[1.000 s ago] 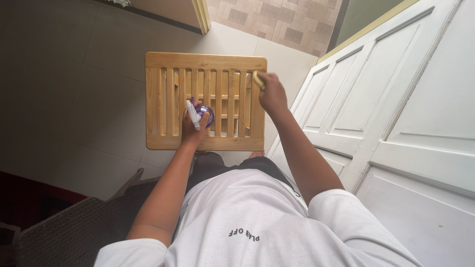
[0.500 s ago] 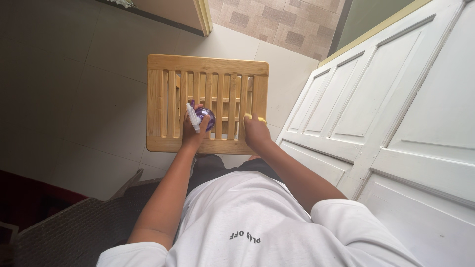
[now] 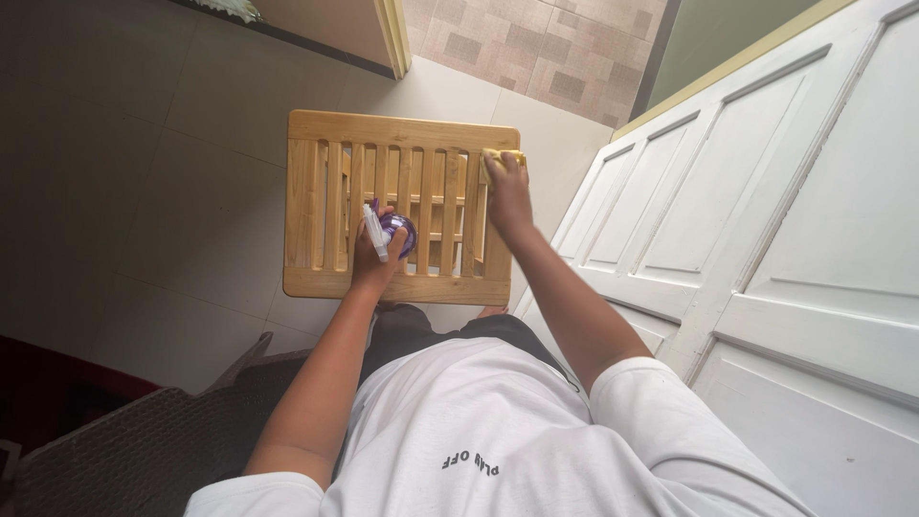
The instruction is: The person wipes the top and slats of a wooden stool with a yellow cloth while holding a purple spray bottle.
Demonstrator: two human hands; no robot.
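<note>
Right hand (image 3: 507, 191) moved to table's (image 3: 316, 191) far edge, cloth (image 3: 502, 156) under fingers

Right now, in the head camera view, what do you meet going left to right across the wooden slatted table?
Tiled floor → wooden slatted table → left hand gripping a purple spray bottle → right hand pressing a yellow cloth → white panelled door.

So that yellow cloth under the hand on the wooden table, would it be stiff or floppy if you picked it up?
Probably floppy: the yellow cloth lies bunched under the right hand, moulded to the fingers. Likely light, since it is small beside the slatted wooden table. It seems to slide readily across the slats.
</note>
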